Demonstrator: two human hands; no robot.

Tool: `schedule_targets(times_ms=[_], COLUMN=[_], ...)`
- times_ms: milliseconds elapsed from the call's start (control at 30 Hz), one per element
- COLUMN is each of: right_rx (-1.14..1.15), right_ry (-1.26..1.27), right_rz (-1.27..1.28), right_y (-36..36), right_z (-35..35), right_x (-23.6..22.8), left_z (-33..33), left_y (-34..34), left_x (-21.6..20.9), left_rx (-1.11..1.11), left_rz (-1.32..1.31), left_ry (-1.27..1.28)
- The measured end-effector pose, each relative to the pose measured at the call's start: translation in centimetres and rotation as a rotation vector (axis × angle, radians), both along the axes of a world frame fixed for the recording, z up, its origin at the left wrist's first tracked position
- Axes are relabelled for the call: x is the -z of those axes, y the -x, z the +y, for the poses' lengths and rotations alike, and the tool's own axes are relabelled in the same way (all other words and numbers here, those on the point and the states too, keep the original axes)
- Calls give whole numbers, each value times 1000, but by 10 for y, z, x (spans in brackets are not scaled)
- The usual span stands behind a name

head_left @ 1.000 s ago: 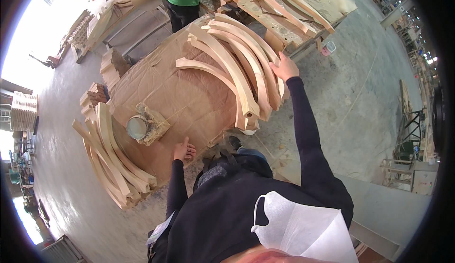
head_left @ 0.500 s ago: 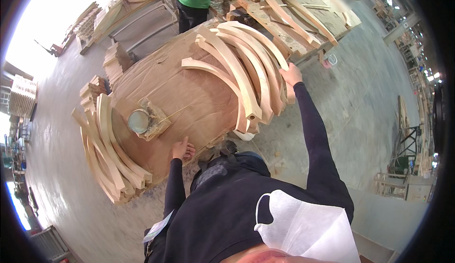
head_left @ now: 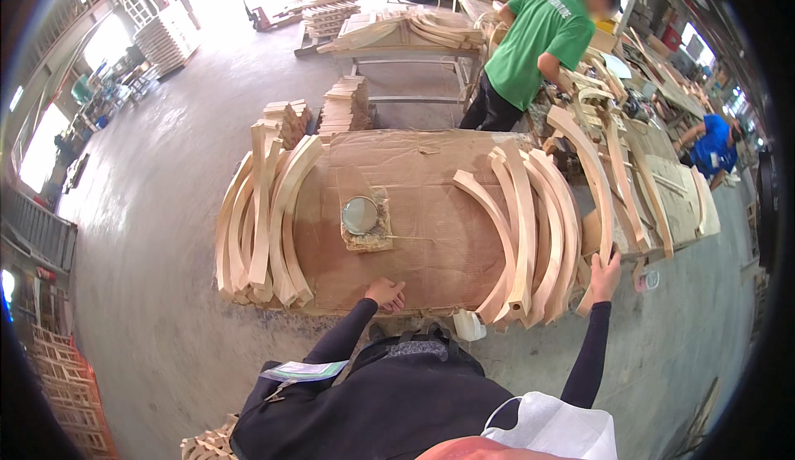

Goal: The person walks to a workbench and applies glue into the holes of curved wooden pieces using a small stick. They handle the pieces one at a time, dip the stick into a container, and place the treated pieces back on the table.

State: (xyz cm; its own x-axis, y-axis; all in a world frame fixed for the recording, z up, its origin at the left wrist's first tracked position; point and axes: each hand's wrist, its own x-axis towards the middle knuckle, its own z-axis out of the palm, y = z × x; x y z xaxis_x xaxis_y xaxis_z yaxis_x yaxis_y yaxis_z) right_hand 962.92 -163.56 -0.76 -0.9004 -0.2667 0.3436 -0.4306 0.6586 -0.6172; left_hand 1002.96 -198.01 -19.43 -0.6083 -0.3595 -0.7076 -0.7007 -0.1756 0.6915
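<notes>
My right hand is closed around the near end of a curved wooden piece, which stands off to the right of the right-hand stack. That stack of curved wooden pieces lies on the cardboard-covered table. Over the table's near edge, my left hand holds nothing, its fingers loosely apart. Beyond it, a round container rests on a stained block, with a thin stick lying beside it. A second stack of curved pieces covers the table's left end.
A person in a green shirt works behind the table, and another in blue farther right. A workbench with curved parts adjoins on the right. Stacked wood blocks stand behind the table. A white jug sits below the near edge.
My view has turned right and lifted. My right hand has drawn the held curved piece away from the right-hand stack, to the right. My left hand stays by the table's near edge.
</notes>
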Motion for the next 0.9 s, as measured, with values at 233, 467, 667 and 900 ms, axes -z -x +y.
schedule_targets(times_ms=[233, 467, 667, 900], right_rx=[-349, -800, -1114, -1082], right_ry=[-25, -113, -204, -155], right_rz=[193, 216, 539, 771], right_y=[-54, -112, -148, -158], right_z=[-41, -100, -143, -174], right_x=[-72, -142, -151, -151], left_z=[28, 4, -37, -37], left_y=[0, -29, -57, -96], left_x=[-131, -328, -334, -278], left_rx=[186, 26, 277, 67], left_rz=[368, 692, 298, 425], left_ry=[338, 1596, 1553, 1203])
